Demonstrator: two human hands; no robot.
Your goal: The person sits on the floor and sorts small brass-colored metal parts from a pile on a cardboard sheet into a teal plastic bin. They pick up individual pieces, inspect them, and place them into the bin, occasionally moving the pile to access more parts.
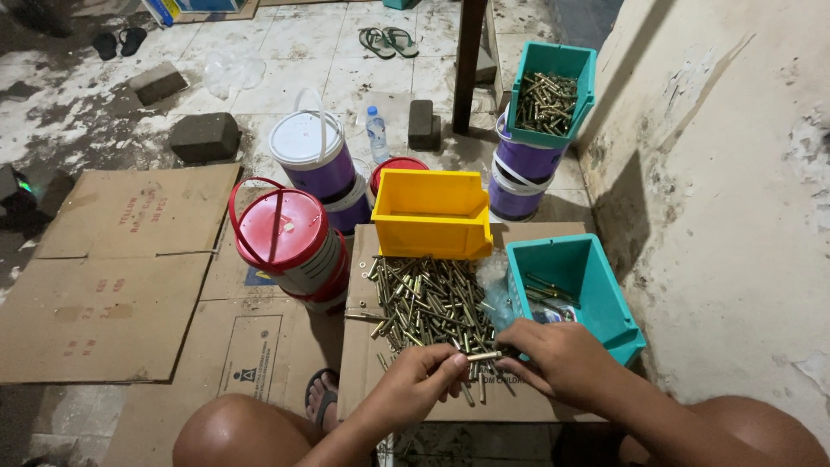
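- Head view, lower centre: the left hand (421, 378) and right hand (553, 356) each pinch an end of one brass tube (484, 355) — its right end is hidden under the right fingers.
- Just above lies a pile of brass tubes (430, 302) on cardboard (363, 372); single pieces blur together.
- Right of the pile, a teal bin (577, 290) — contents hard to make out.
- Above, a yellow bin (430, 213), its inside hidden.

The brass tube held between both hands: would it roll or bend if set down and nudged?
The brass tube looks rigid metal, so bending seems unlikely. Its round, slim shape would probably roll on the flat cardboard. The left hand and right hand pinch it easily, suggesting it is light.
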